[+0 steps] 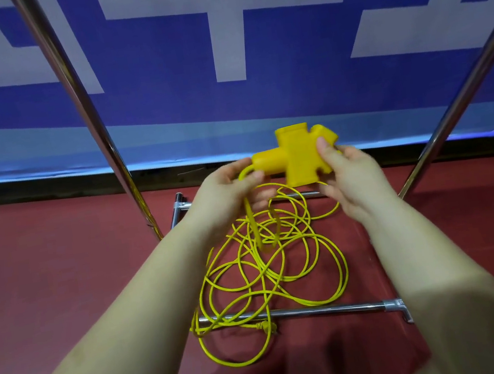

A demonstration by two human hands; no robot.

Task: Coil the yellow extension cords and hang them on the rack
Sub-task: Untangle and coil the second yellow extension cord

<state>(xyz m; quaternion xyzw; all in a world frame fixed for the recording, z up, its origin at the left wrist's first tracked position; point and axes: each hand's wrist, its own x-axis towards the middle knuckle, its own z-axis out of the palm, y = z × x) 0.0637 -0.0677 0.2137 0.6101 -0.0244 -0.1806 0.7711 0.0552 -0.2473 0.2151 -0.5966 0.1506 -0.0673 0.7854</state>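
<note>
We hold the socket block up: right hand clasps its body, left hand pinches the cord at its neck. The rest lies tangled on the floor across the rack base bar. Draw even loops; lift clear of bar and uprights.

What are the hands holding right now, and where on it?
Both hold the yellow socket block: the left hand at its neck, where the cord leaves, the right hand on its far end.
</note>
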